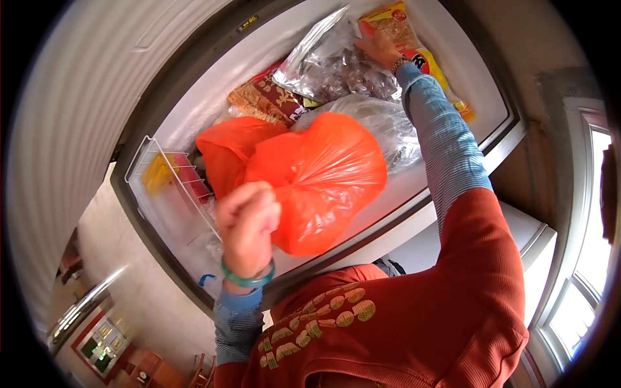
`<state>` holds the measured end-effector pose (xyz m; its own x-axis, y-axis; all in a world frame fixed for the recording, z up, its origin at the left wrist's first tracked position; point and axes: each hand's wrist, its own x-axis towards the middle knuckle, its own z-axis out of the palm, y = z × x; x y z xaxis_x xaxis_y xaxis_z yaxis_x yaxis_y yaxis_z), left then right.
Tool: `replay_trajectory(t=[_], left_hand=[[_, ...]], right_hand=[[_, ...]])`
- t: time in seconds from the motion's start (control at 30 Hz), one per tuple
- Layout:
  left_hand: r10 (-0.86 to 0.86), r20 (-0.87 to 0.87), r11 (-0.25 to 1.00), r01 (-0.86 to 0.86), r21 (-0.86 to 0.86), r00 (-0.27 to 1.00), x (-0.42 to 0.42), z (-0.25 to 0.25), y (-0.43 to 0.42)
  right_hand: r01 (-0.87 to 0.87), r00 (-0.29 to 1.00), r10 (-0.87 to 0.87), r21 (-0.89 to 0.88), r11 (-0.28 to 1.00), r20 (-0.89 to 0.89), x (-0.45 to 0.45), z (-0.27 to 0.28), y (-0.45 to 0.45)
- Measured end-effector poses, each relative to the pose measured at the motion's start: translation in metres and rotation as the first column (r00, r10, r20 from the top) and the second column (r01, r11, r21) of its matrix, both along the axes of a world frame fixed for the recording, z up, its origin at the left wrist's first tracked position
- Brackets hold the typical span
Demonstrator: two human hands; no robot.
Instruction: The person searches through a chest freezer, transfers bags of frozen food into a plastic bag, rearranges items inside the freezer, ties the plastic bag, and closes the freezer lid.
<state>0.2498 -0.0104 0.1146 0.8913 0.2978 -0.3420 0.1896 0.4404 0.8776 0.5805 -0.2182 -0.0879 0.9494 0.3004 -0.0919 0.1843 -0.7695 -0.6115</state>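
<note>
My left hand [247,223], with a green bangle at the wrist, is closed on the gathered top of a full orange plastic bag [323,174] at the front of the chest freezer. Reaching to the far right, my right hand [380,48] touches the clear and silver plastic bags [336,64] beside a yellow and red food packet [394,29]. Its fingers are spread, partly over the packaging. A brown and red packet [265,94] lies behind the orange bag. Another clear plastic bag [372,123] rests between the orange bag and my right forearm.
A white wire basket [169,169] with yellow and red packages hangs at the freezer's left end. The freezer's rim [388,223] runs close in front of my body. A ribbed pale surface [84,129] stands at the left, and a window [582,278] is at the right.
</note>
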Motion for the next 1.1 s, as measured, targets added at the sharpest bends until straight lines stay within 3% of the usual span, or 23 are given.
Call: replay_trajectory(t=[0.07,0.1,0.17,0.27,0.33,0.43,0.5,0.53,0.6,0.63,0.77,0.9,0.93,0.97,1.07,1.1], left_hand=[[0.076,0.083,0.997,-0.077,0.004,0.994,0.0,0.012,0.015],[0.102,0.136,0.994,-0.098,-0.038,0.985,0.002,0.018,0.021],[-0.029,0.288,0.999,0.036,-0.019,0.957,0.01,0.034,0.033],[0.123,0.307,0.992,-0.111,-0.055,0.944,0.013,0.045,0.045],[0.075,0.35,0.997,-0.067,-0.035,0.934,0.017,0.047,0.055],[0.061,0.374,0.998,-0.069,0.007,0.925,0.019,0.048,0.069],[0.2,0.338,0.978,-0.206,-0.018,0.92,0.022,0.048,0.08],[0.156,0.36,0.984,-0.177,0.027,0.92,0.024,0.047,0.087],[0.165,0.364,0.982,-0.188,0.028,0.917,0.026,0.046,0.096],[0.181,0.367,0.978,-0.208,0.034,0.912,0.026,0.045,0.101],[0.207,0.344,0.978,-0.206,-0.038,0.916,0.025,0.037,0.111],[0.246,0.281,0.967,-0.253,-0.014,0.928,0.017,0.024,0.108],[0.272,0.241,0.959,-0.284,0.014,0.932,0.015,0.023,0.105],[0.298,0.201,0.949,-0.313,0.043,0.933,0.014,0.022,0.104],[0.255,0.239,0.965,-0.264,0.004,0.937,0.008,0.02,0.107],[0.254,0.238,0.965,-0.263,0.004,0.937,0.007,0.019,0.109]], right_hand=[[-0.048,0.99,0.048,-0.005,0.999,0.134,0.022,-0.032,0.004],[-0.053,0.99,0.052,0.0,0.999,0.131,0.023,-0.031,0.006],[-0.015,0.999,0.022,-0.163,0.986,0.042,0.023,-0.021,0.01],[0.008,0.999,-0.002,-0.135,0.991,0.04,0.028,-0.036,0.005],[0.019,1.0,-0.019,-0.134,0.991,-0.002,0.022,-0.034,0.005],[0.107,0.983,-0.097,-0.052,0.993,0.156,0.008,-0.04,0.004],[-0.023,0.945,-0.006,0.086,0.996,0.327,0.0,-0.039,-0.005],[-0.017,0.944,-0.011,0.082,0.997,0.329,-0.012,-0.023,-0.005],[-0.014,0.981,-0.004,0.093,0.996,0.196,-0.041,0.006,-0.006],[-0.054,0.969,0.048,0.019,0.998,0.241,-0.051,0.006,-0.007],[-0.113,0.966,0.041,0.277,0.954,0.254,-0.098,0.018,-0.004],[-0.069,0.995,0.046,0.258,0.964,0.092,-0.081,0.023,0.0],[-0.145,0.973,0.102,0.204,0.968,0.205,-0.073,0.015,0.004],[-0.142,0.974,0.099,0.205,0.969,0.205,-0.062,0.009,0.006],[-0.166,0.984,0.174,0.14,0.976,-0.046,-0.038,0.005,0.023],[-0.274,0.96,0.269,-0.06,0.96,-0.078,-0.027,0.0,0.031]])
